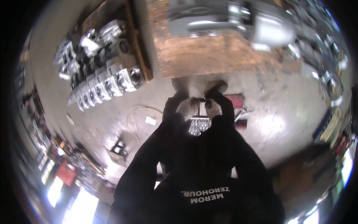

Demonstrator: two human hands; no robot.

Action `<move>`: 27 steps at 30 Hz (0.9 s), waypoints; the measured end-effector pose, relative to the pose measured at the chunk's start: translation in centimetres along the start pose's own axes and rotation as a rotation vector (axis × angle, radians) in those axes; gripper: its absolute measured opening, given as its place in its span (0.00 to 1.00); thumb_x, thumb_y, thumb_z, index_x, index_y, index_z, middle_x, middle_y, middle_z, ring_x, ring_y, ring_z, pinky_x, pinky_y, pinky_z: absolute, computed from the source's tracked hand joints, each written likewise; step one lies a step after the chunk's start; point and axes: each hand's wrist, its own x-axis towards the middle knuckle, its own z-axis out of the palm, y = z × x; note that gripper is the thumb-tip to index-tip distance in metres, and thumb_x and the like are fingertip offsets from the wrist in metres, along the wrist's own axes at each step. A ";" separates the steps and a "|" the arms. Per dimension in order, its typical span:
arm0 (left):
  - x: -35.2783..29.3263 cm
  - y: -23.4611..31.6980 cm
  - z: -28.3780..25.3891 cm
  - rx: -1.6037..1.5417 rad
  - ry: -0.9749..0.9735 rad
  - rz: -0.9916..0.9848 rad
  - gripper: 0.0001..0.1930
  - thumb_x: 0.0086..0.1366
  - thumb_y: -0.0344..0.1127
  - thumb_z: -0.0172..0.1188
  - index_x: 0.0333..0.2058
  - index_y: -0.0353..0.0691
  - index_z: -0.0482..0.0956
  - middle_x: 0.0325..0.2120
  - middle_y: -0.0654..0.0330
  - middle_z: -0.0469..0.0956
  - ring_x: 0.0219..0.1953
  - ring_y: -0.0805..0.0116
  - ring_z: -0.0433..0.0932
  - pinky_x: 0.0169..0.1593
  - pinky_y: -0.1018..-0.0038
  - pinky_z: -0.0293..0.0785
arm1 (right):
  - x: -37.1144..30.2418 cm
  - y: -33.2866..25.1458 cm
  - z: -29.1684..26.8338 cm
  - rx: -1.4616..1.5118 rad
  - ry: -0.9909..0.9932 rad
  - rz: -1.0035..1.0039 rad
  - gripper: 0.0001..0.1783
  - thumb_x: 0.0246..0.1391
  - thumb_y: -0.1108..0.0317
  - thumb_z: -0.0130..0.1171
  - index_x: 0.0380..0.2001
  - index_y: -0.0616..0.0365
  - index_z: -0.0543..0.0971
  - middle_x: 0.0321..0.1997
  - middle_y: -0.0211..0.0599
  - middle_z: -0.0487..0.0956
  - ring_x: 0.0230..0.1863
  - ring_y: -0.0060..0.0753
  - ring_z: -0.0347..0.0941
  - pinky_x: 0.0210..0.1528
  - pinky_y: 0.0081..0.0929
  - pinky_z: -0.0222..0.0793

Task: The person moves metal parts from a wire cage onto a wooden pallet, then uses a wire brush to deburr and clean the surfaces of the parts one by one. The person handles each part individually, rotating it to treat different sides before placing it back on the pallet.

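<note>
Beyond the left hand [188,107] and the right hand [213,108] stands the bench [209,58]. Between and slightly behind them is the metal plate [200,126], probably stiff and slippery, best held by its edges. Whether either hand pinches something, I cannot tell.

The 2 arms [147,147] reach forward; the left hand [187,107] and right hand [213,108] are near each other, their grip unclear.
</note>
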 end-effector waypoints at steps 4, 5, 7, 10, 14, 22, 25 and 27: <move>3.4 -0.9 -2.2 0.147 0.071 -0.027 0.14 0.68 0.40 0.56 0.46 0.40 0.83 0.38 0.48 0.85 0.42 0.50 0.84 0.47 0.58 0.77 | 2.9 1.3 9.0 -0.281 -0.080 -0.201 0.19 0.55 0.68 0.60 0.50 0.57 0.80 0.40 0.54 0.84 0.45 0.58 0.81 0.47 0.49 0.77; 4.3 -3.1 -2.1 0.021 0.094 0.000 0.16 0.68 0.43 0.57 0.47 0.42 0.83 0.40 0.47 0.84 0.44 0.47 0.84 0.49 0.57 0.77 | 3.6 2.9 10.8 -0.383 -0.191 -0.238 0.18 0.55 0.68 0.59 0.50 0.58 0.80 0.40 0.57 0.83 0.44 0.61 0.80 0.47 0.51 0.77; 5.6 -4.1 -2.4 0.062 0.166 -0.055 0.17 0.67 0.46 0.57 0.49 0.43 0.82 0.41 0.45 0.84 0.45 0.44 0.82 0.50 0.54 0.77 | 4.6 10.9 16.6 -0.352 -0.130 -0.510 0.14 0.56 0.65 0.58 0.44 0.59 0.81 0.39 0.56 0.84 0.41 0.61 0.81 0.44 0.54 0.76; 7.9 -6.7 -3.4 0.186 0.169 0.118 0.16 0.65 0.45 0.60 0.46 0.43 0.82 0.37 0.47 0.83 0.45 0.44 0.81 0.50 0.51 0.76 | 2.8 8.7 14.3 -0.530 -0.285 -0.292 0.14 0.56 0.64 0.58 0.43 0.58 0.82 0.40 0.52 0.85 0.42 0.57 0.82 0.46 0.52 0.77; 11.4 -10.2 -2.7 0.480 0.173 0.364 0.15 0.57 0.42 0.65 0.40 0.42 0.83 0.34 0.52 0.83 0.42 0.49 0.82 0.48 0.57 0.78 | 6.9 9.2 14.5 -0.669 -0.379 -0.264 0.15 0.56 0.63 0.59 0.43 0.58 0.83 0.40 0.52 0.85 0.43 0.57 0.82 0.47 0.51 0.77; 11.8 -5.5 -0.4 0.691 -0.002 0.621 0.14 0.63 0.43 0.63 0.37 0.36 0.84 0.35 0.51 0.83 0.43 0.48 0.83 0.52 0.56 0.78 | 12.5 15.0 18.5 -0.766 -0.404 -0.397 0.15 0.55 0.62 0.60 0.42 0.56 0.84 0.42 0.51 0.85 0.45 0.56 0.81 0.48 0.50 0.76; 11.5 -4.7 0.5 0.670 -0.018 0.696 0.15 0.67 0.44 0.60 0.41 0.39 0.83 0.38 0.50 0.83 0.44 0.47 0.82 0.52 0.53 0.77 | 13.6 16.3 20.4 -0.760 -0.362 -0.413 0.15 0.55 0.61 0.60 0.42 0.56 0.84 0.42 0.51 0.85 0.46 0.56 0.81 0.49 0.49 0.76; 12.4 -6.0 2.8 0.550 0.017 0.848 0.14 0.69 0.45 0.58 0.42 0.40 0.83 0.40 0.50 0.82 0.47 0.47 0.81 0.53 0.53 0.76 | 15.4 16.6 21.1 -0.764 -0.318 -0.400 0.15 0.55 0.61 0.60 0.42 0.56 0.84 0.42 0.51 0.85 0.46 0.56 0.81 0.49 0.49 0.76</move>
